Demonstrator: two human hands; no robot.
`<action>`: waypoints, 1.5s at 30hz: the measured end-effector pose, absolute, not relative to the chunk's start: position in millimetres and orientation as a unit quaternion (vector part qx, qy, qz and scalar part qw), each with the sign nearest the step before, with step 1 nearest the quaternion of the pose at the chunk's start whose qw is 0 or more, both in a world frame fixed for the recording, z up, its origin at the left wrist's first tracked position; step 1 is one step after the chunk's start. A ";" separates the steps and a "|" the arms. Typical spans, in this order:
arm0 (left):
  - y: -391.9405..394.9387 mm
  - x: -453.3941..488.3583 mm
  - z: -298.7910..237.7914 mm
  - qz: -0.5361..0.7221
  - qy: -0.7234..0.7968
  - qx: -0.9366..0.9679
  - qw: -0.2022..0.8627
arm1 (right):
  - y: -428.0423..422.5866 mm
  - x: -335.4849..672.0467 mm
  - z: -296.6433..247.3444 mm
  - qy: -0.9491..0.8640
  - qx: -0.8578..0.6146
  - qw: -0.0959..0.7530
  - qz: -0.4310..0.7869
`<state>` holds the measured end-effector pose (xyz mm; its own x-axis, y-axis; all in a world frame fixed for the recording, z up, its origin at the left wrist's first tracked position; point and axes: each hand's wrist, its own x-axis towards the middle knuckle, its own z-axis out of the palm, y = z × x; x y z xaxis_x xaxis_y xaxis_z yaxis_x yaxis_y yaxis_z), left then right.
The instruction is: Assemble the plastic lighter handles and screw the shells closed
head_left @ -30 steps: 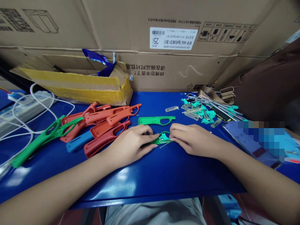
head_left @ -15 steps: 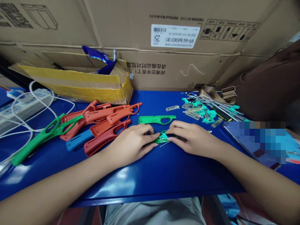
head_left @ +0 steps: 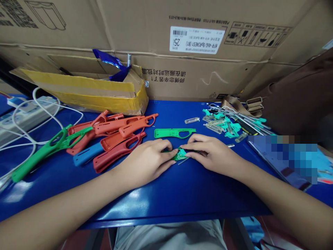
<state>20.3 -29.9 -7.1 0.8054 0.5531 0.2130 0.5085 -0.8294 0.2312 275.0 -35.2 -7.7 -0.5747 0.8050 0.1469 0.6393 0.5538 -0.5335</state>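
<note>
Between my hands, low over the blue table, is a green lighter casing half [head_left: 177, 158], mostly covered by fingers. A teal trigger piece [head_left: 183, 152] and pale wires show in it. My left hand [head_left: 152, 160] closes thumb and fingers on the casing's left part. From the other side, my right hand [head_left: 217, 153] pinches at the teal trigger piece; its exact grip is partly hidden. A thin rod sticks out below the casing. Just behind my fingers lies another green casing half [head_left: 166, 133] with a looped handle.
Red and orange casings [head_left: 114, 152], a blue one [head_left: 88, 154] and a green one [head_left: 41, 158] lie left. Clear tanks, teal pieces [head_left: 230, 128] and metal rods are piled right, near a phone [head_left: 275, 161]. Behind stand a yellow-taped box [head_left: 85, 93] and a large carton [head_left: 197, 83].
My right index fingertip has shifted slightly left over the teal trigger piece, and a little less of the casing shows at its left. Otherwise the hands stay in place.
</note>
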 end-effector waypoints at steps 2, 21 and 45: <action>-30.0 20.4 -6.3 0.133 0.279 0.948 0.069 | -33.4 274.4 -8.7 -0.829 -0.445 0.219 0.259; -24.5 15.7 -11.1 0.183 0.283 0.941 0.038 | -37.8 275.5 -0.4 -0.877 -0.385 0.200 0.206; -21.7 15.6 -12.5 0.214 0.284 0.925 0.132 | -31.3 276.8 -8.9 -0.864 -0.408 0.219 0.197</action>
